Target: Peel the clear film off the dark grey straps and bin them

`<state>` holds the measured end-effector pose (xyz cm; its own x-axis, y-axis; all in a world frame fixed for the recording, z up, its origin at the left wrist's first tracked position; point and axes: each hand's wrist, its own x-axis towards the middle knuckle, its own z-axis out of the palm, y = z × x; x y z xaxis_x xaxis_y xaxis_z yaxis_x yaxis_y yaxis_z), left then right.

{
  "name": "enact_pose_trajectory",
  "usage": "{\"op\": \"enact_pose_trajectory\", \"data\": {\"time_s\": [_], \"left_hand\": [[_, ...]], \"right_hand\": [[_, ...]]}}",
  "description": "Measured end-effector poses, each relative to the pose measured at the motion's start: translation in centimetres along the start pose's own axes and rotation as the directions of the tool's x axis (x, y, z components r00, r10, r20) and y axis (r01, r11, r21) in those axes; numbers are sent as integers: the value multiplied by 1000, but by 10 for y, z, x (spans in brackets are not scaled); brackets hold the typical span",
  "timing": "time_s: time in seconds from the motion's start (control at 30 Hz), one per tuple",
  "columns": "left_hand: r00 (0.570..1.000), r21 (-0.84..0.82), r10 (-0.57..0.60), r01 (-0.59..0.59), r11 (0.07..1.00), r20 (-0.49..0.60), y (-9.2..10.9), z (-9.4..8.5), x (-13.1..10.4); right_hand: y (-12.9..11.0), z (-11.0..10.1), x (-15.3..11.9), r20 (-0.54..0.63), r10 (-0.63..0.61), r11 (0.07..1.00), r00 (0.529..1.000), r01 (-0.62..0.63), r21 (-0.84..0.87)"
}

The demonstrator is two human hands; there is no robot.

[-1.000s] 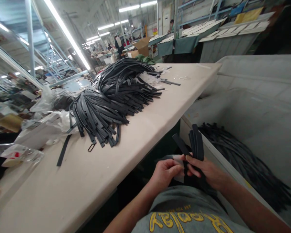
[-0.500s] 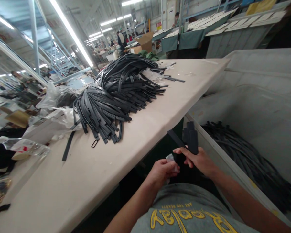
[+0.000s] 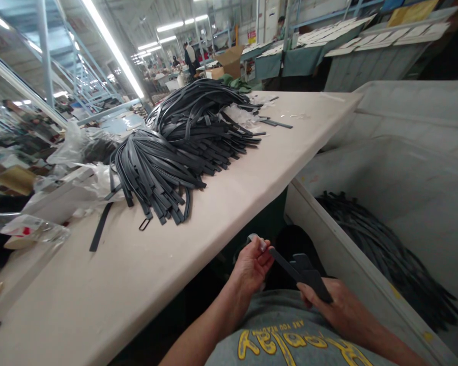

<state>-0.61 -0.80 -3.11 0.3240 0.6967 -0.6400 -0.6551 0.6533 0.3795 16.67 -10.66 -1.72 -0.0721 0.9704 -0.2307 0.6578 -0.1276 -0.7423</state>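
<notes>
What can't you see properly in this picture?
- Head view: the small pale thing in the left hand is mostly covered by its fingers.
- The straps run under the right hand.
- The far people are too small.
- The bin is cut off at the right edge.

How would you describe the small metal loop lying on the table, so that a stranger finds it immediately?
On the long beige table, find the near heap of black straps. Just in front of its lower ends lies the metal loop, alone on the bare surface. It is a thin wire outline, while everything beside it is flat black strap.
</notes>
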Motion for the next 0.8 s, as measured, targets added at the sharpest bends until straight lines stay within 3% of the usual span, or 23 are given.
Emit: {"op": "enact_pose_trajectory", "data": {"time_s": [0.23,0.43,0.57,0.67,0.8], "left_hand": [[1000,32,-24,24,999,2,-2,-3,-1],[997,89,-56,50,995,59,-21,-9,1],[999,80,-8,11,997,-46,-23,-14,10],[990,31,34,-30,999,-134,-18,-16,14],[997,24,-20,22,999,-78,-27,-12,8]], "right_hand": [[-6,2,6,28,27,1000,999,-28,2],[-11,7,28,60,37,995,998,-42,88],[-10,-7,26,119,82,987,989,-98,131],[-7,-26,12,74,105,993,992,-109,43],[-15,-28,16,-19,74,985,997,-76,-154]]}}
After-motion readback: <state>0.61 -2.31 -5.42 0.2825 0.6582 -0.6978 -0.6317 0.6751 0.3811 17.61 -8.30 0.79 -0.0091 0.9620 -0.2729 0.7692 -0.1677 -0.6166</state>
